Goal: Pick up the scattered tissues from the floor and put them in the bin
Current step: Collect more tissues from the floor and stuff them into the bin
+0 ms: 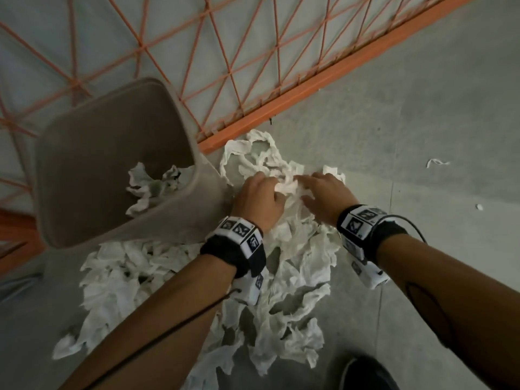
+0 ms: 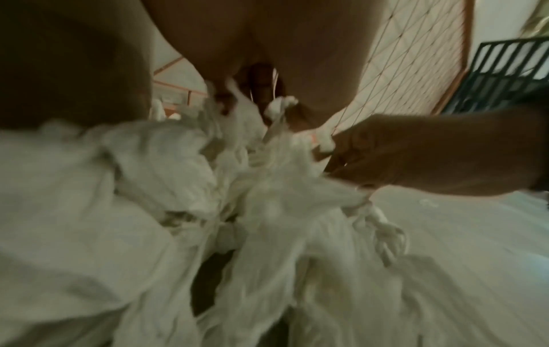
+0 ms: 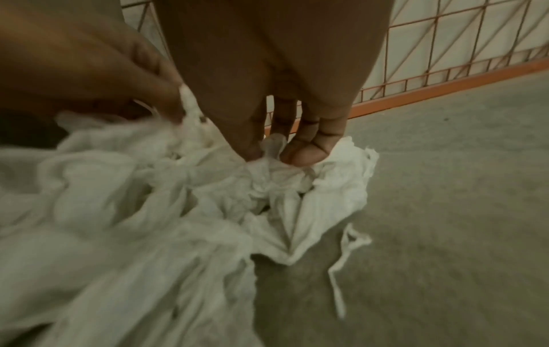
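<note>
both hands dig into the tissues (image 1: 292, 266): right hand (image 1: 323, 192) pinches a crumpled fold between thumb and fingers (image 3: 306, 150), left hand (image 1: 257, 199) curls around a bunch beside it. the heap sprawls across the floor (image 1: 422, 108), from 12 to 6 o'clock of the hands. light, limp, tear-prone paper; best gathered by bunched folds. the bin (image 1: 84, 142) at 10 o'clock already holds some.
</note>
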{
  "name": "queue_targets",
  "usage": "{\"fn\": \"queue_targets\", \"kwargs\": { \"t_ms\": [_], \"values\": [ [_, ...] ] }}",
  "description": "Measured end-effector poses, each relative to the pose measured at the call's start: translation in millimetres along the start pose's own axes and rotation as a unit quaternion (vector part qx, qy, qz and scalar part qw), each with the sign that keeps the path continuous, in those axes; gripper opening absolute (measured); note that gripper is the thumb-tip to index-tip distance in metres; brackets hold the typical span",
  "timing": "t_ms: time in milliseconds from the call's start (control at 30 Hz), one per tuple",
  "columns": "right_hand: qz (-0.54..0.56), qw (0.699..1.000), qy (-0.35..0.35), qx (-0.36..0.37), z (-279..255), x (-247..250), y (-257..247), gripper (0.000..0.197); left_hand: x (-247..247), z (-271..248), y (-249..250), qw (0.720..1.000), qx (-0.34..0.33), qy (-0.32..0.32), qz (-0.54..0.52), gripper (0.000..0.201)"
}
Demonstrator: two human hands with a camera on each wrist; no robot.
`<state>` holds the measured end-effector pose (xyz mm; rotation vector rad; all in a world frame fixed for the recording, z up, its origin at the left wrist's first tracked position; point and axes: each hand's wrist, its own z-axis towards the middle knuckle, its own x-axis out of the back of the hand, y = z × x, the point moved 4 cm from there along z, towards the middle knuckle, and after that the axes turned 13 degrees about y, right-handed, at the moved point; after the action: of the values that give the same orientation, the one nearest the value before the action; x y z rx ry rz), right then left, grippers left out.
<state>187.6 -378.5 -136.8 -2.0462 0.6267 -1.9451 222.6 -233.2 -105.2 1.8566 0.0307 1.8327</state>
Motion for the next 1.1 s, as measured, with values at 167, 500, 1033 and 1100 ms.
{"fn": "queue_targets", "kwargs": {
  "t_ms": [167,500,1033,1100],
  "values": [
    [0.106,0.992,0.042,-0.052,-14.1,1.1,2.2,0.027,15.6,13.2,4.6,0.994,0.058,0.089,-0.040,0.035],
    [0.132,0.986,0.046,-0.092,-49.0,5.2,7.7,0.016,-34.8,84.8,-11.4,0.990,0.115,-0.050,0.058,0.046],
    [0.084,0.987,0.029,-0.134,-60.8,-19.4,19.2,0.026,19.5,27.8,14.6,0.985,0.096,0.106,-0.096,0.017],
    [0.106,0.981,0.043,-0.155,-59.7,-16.6,14.0,0.040,10.7,20.7,11.6,0.995,0.089,0.033,-0.033,0.032]
  ]
}}
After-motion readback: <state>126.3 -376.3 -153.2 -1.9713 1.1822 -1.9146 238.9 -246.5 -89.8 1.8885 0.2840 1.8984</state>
